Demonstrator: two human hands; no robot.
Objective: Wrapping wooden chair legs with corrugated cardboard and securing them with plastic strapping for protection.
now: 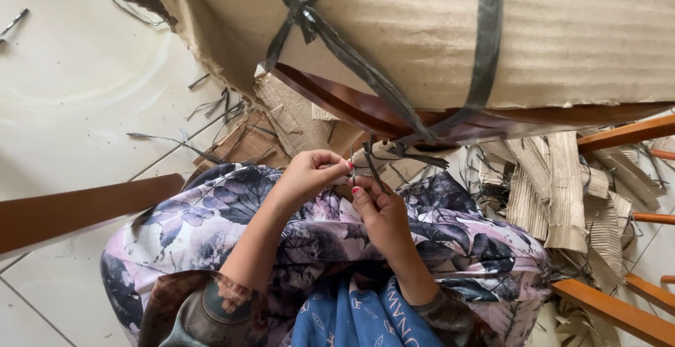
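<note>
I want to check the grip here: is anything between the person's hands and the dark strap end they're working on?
Nothing visible. The left hand and the right hand both pinch the loose end of the dark plastic strap directly with bare fingertips, just below the strapped cardboard-wrapped bundle.

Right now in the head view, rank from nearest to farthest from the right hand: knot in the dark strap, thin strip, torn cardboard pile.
1. Thin strip, pinched at the right hand.
2. Torn cardboard pile, on the right.
3. Knot in the dark strap, up top.
</note>
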